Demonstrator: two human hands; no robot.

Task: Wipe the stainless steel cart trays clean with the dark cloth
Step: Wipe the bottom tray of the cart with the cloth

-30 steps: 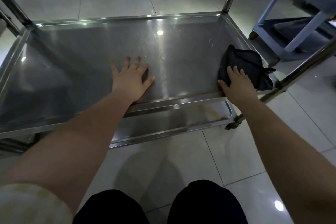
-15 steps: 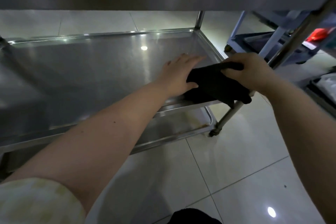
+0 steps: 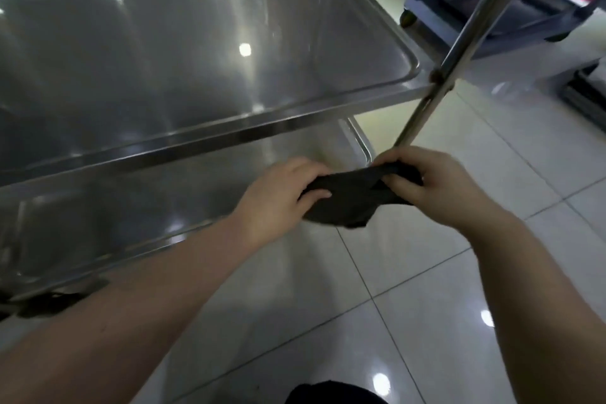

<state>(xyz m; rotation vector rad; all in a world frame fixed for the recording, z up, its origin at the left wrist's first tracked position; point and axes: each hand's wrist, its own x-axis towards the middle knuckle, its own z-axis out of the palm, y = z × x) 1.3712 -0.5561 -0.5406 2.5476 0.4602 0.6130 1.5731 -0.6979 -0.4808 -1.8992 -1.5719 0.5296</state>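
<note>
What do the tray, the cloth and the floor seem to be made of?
Tray: looks like stainless steel, polished; it mirrors the lights in bright streaks.
Cloth: dark soft fabric, matte; it sags and creases between left hand and right hand; fibre unclear.
Floor: pale glossy tiles, probably ceramic; thin joint lines and light spots show.

— Where's the dark cloth [image 3: 347,198]?
— Bunched and dangling between the left hand [image 3: 278,203] and the right hand [image 3: 436,187], both pinching it, at the lower tray's [image 3: 131,207] near right corner.
— And the upper tray [image 3: 196,52]?
— Level, shiny steel, with a raised rim and rounded corners.
</note>
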